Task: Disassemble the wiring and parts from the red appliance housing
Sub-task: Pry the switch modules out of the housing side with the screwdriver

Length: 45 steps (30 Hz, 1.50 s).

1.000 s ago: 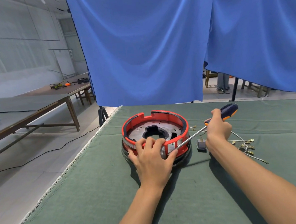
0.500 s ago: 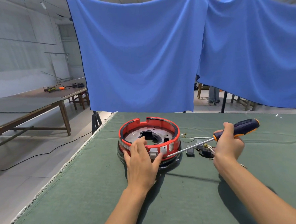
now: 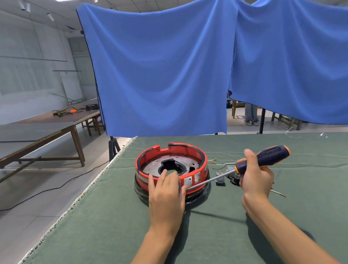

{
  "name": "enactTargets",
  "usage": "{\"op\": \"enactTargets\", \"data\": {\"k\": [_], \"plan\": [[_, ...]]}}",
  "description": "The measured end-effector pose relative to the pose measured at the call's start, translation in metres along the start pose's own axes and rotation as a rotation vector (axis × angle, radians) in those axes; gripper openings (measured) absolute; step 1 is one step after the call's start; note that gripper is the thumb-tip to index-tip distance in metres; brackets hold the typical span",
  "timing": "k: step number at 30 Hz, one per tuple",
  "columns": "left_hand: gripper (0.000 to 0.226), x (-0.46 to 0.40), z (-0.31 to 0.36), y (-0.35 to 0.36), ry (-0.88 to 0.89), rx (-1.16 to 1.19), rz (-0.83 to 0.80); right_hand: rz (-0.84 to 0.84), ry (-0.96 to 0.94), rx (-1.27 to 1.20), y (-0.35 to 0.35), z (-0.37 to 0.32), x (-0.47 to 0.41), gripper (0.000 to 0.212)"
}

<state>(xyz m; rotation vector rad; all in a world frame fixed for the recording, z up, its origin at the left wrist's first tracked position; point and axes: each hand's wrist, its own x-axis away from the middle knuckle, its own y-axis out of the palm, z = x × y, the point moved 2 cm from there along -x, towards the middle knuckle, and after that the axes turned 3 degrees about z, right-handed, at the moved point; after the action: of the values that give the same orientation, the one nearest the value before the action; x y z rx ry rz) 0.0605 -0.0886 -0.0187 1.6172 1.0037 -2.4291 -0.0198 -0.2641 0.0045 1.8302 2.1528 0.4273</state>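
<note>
Bare and relaxed, the left hand (image 3: 166, 190) lay on the near rim of the housing (image 3: 171, 168), its fingers almost straight and reaching over the red wall toward the inside; it pressed on the rim and did not grip anything. The right hand (image 3: 254, 175) was closed around the screwdriver (image 3: 260, 160), with the fingers curled around the dark blue and orange handle. The metal shaft pointed to the left and a little down, and its tip met the near outer wall of the housing just beside the left hand.

The housing was a round red ring with a grey metal plate inside, and this plate had a dark opening in the middle. It stood on the green tabletop (image 3: 216, 241), near the far left corner. Loose wires (image 3: 217, 163) with small metal ends lay on the tabletop just to the right of the housing, and a small dark part (image 3: 220, 180) lay under the shaft, close to the right hand.

Behind the tabletop hung a blue curtain (image 3: 165, 71). To the left stood a long wooden table (image 3: 36, 132).
</note>
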Motion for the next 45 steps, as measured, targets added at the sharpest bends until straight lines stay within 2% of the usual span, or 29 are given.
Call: {"op": "enactTargets", "data": {"k": [4,7,12,16,20,27,32,35,39,45], "plan": [[0.016,-0.003,0.006,-0.001,0.09,-0.161,0.049,-0.002,0.009,-0.014,-0.002,-0.002,0.001,0.047],[0.016,-0.003,0.005,-0.004,0.02,-0.218,0.022,0.004,0.028,-0.003,-0.002,-0.002,0.002,0.041],[0.032,-0.002,0.0,-0.006,-0.121,-0.248,-0.115,-0.009,0.044,0.001,-0.004,-0.004,0.004,0.042],[0.023,-0.004,-0.007,-0.009,-0.243,-0.014,-0.12,-0.018,0.032,0.004,-0.004,-0.011,0.004,0.04],[0.025,-0.007,-0.005,-0.014,-0.221,0.27,0.055,-0.08,-0.009,0.001,-0.002,-0.023,0.002,0.049],[0.025,-0.004,0.009,-0.013,-0.121,0.459,0.089,-0.255,-0.107,0.051,0.006,-0.04,0.016,0.055],[0.019,-0.007,0.017,-0.019,-0.023,0.474,0.162,-0.45,0.01,0.05,0.012,-0.06,0.022,0.019],[0.019,-0.007,0.023,-0.021,-0.001,0.493,0.185,-0.559,0.036,0.138,0.016,-0.066,0.027,0.008],[0.018,-0.007,0.028,-0.021,-0.001,0.538,0.201,-0.722,-0.036,0.349,0.018,-0.064,0.039,0.01],[0.014,-0.006,0.028,-0.018,-0.022,0.63,0.164,-0.921,-0.091,0.602,0.021,-0.043,0.048,0.026]]}}
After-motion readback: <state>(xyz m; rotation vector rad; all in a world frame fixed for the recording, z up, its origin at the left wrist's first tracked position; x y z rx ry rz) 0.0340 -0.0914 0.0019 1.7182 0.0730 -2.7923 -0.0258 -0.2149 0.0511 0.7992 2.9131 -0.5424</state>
